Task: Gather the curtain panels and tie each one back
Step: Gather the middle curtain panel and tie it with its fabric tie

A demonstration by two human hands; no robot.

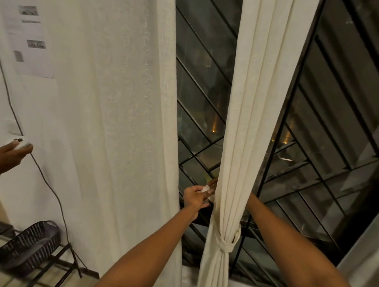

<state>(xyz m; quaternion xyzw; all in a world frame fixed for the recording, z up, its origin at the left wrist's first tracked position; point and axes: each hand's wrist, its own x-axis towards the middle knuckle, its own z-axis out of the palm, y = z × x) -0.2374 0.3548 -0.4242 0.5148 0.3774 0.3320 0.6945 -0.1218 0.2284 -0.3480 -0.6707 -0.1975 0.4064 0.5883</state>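
Gathered panel (244, 145) hangs mid-frame over the window grille (326, 131), cinched low w/ a cloth tie-back (226, 241). Your L hand (195, 197) pinches a small white piece (204, 189) at its left edge, above the tie-back. R hand's hidden behind the fabric, so can't tell its grip. Other panel (120, 119) hangs loose to the left.

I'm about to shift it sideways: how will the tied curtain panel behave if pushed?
Probably floppy: the tied curtain panel hangs in soft lengthwise folds. Likely light, since it looks like thin cloth. The tie-back cinches it low down, so it should swing as one bundle.
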